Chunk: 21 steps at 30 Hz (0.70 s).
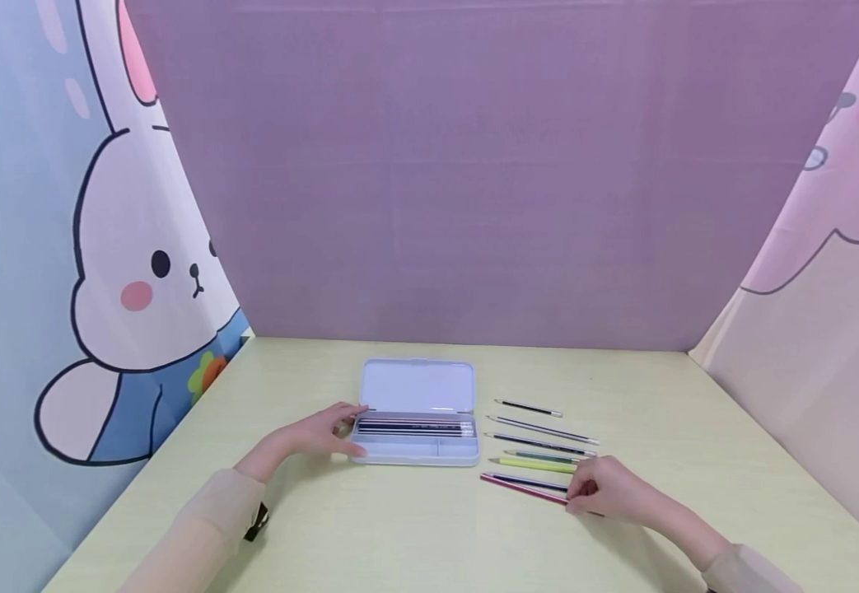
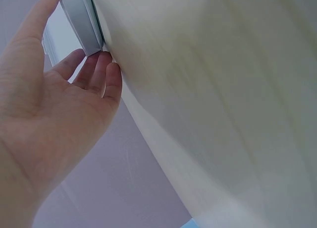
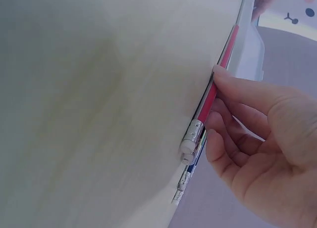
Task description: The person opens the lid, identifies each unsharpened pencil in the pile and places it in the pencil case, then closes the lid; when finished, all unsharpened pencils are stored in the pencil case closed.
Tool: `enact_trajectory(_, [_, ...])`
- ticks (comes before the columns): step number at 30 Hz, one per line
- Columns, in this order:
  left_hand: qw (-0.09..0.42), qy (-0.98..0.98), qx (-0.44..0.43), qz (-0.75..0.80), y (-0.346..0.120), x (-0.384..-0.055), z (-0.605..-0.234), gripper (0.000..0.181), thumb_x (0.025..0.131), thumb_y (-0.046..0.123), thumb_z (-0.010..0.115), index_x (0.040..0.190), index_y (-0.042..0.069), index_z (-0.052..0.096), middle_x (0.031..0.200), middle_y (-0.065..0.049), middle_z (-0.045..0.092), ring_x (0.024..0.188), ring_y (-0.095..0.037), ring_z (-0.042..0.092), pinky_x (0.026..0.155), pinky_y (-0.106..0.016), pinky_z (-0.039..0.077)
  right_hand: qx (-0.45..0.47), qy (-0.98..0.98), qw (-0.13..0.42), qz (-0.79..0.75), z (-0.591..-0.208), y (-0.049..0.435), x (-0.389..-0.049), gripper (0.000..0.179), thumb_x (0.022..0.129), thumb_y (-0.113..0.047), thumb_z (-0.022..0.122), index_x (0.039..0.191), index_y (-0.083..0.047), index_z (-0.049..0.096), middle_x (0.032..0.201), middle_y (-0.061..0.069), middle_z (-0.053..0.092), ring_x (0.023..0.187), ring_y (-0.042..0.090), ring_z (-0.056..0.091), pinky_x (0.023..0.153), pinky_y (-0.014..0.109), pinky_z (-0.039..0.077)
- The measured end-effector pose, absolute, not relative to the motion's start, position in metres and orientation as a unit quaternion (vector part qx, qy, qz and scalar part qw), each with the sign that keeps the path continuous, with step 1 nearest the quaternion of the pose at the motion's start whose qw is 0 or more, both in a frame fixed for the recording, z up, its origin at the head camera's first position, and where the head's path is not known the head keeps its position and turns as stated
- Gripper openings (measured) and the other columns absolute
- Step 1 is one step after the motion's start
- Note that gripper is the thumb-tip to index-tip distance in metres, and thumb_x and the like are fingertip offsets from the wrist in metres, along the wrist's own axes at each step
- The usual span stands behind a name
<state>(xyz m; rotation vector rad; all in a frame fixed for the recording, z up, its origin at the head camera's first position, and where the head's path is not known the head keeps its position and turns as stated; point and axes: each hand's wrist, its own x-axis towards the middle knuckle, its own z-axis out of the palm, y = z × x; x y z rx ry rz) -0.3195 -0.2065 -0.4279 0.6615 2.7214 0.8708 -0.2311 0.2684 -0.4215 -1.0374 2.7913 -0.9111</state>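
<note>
A pale blue-white pencil case (image 1: 398, 447) lies with its lid raised at the back. Several striped pencils (image 1: 410, 427) rest side by side in its rear compartment; the front compartments hold nothing visible. My left hand (image 1: 318, 432) grips the case's left end, thumb at the near corner and fingers at the far side. To the right of the case, my right hand (image 1: 610, 490) pinches a red pencil (image 1: 520, 487) near its eraser end. In the right wrist view the thumb presses on the red pencil (image 3: 209, 100), which still appears to lie along the table.
Right of the case lie a short dark pencil (image 1: 529, 408), striped pencils (image 1: 543, 429), a green pencil (image 1: 543, 456), a yellow-green pencil (image 1: 533, 464) and a dark blue pencil (image 1: 533, 483). A purple cloth (image 1: 436, 181) hangs behind the table (image 1: 370, 535).
</note>
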Motion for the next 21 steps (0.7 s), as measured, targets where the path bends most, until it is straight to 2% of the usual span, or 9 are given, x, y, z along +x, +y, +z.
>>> enact_trajectory(6, [0.104,0.923,0.223,0.295,-0.206,-0.319,-0.428,0.086,0.077,0.047,0.073,0.145,0.012,0.035,0.136,-0.011,0.044,0.119,-0.027,0.046,0.1,-0.049,0.04,-0.341,0.897,0.008,-0.279,-0.423,0.269,-0.232,0.005,0.078,-0.011,0.073,0.076,-0.01,0.069,0.073,-0.012,0.057,0.064,-0.006,0.048,0.054,0.017,0.047])
enact_trajectory(21, [0.105,0.924,0.22,0.295,-0.206,-0.321,-0.429,0.085,0.077,0.047,0.073,0.145,0.013,0.035,0.137,-0.011,0.043,0.12,-0.028,0.045,0.101,-0.049,0.04,-0.356,0.888,0.01,-0.29,-0.413,0.272,-0.239,0.004,0.085,-0.011,0.067,0.083,-0.014,0.065,0.073,-0.007,0.063,0.066,-0.005,0.053,0.055,0.018,0.049])
